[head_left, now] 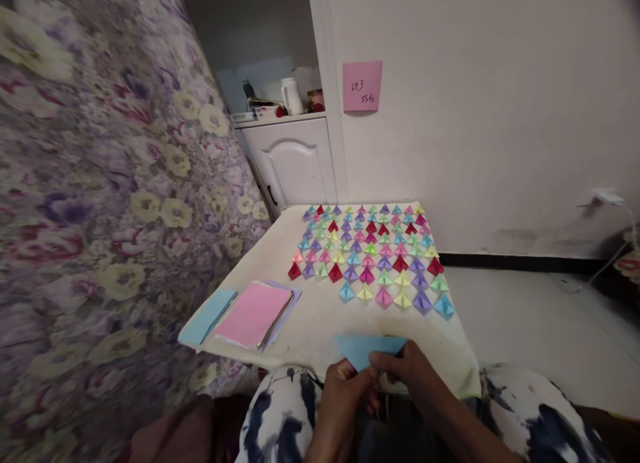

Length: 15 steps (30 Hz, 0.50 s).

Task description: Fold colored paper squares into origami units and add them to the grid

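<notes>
A light blue sheet of paper [357, 354], folded to a triangle with its long edge away from me, is held between both hands over the near edge of the table. My left hand [347, 386] pinches its lower point, fingers curled beneath. At the right side, my right hand [403, 364] grips the paper, with the thumb lying on top near the left thumb. Beyond the hands, many small folded paper pieces [385, 296] in several colours stand in rows. To the left lie a stack of pink paper [256, 313] and a stack of blue paper [207, 316].
A cream cloth covers the table [313, 323]. Floral curtain [125, 203] hangs along the left side. At the back are a white cabinet [293, 159] with a white jug [291, 96] on it, and a pink note [362, 87] on the wall. My knees flank the table's near edge.
</notes>
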### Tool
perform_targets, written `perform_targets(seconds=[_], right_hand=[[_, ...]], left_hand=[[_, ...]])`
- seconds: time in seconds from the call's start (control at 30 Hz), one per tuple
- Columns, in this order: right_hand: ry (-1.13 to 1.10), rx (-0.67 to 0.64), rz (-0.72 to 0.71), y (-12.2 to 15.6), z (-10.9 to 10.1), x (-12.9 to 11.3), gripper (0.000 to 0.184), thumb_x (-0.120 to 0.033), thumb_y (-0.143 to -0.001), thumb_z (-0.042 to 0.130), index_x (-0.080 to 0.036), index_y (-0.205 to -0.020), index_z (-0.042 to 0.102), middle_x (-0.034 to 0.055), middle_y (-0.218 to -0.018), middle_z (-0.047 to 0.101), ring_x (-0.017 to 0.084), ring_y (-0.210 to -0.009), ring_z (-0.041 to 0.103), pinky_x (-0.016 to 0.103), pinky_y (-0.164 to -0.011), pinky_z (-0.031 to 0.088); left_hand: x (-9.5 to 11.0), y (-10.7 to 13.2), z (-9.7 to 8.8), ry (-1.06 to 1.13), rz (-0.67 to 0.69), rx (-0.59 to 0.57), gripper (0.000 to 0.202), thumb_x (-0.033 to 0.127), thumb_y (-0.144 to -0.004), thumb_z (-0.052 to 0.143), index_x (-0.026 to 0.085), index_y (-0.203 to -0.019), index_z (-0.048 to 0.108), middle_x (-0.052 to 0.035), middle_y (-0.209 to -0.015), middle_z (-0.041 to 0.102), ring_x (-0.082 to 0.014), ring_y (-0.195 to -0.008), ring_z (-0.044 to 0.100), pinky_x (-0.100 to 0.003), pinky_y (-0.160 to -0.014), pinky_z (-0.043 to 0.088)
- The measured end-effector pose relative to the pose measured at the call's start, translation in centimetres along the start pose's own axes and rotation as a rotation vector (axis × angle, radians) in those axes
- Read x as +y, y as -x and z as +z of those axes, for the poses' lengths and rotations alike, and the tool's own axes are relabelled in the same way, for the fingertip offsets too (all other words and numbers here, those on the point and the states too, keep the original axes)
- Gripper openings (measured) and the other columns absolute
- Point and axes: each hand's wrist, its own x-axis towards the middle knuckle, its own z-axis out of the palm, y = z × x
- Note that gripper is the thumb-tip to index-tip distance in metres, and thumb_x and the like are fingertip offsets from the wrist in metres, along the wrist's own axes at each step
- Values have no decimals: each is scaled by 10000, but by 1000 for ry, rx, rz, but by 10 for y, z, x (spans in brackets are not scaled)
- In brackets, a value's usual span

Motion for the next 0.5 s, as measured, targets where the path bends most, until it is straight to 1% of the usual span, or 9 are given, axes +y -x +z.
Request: perform_targets(seconds=[0.13,0.23,0.4,0.5], right_hand=[[-18,141,30,4,4,-3,228,-306,-619,673,-135,-515,564,-31,-418,504,87,-418,396,216,-429,271],[-52,240,9,5,5,-3,221,-284,-622,674,-148,-518,533,-54,-426,458,84,-433,377,218,-445,287],[-114,310,-33,6,5,-2,247,-280,-631,678,-164,-512,496,-65,-451,423,91,-462,381,225,-467,311],[-109,342,-28,3,1,0,276,-312,-635,682,-169,-508,483,-69,-448,403,91,-453,359,232,-458,294]], left_hand=[[-3,-1,0,-66,-14,-14,324,428,-592,711,134,-535,590,12,-352,537,-90,-315,451,-194,-361,330],[-1,0,1,-97,-8,-29,327,441,-606,698,138,-545,593,15,-354,538,-89,-314,450,-197,-364,341],[2,6,6,-116,6,-36,359,471,-635,673,141,-530,578,32,-367,514,-81,-304,445,-186,-341,312],[3,8,5,-139,4,-58,363,477,-638,676,137,-554,582,37,-391,517,-81,-310,456,-186,-344,322]])
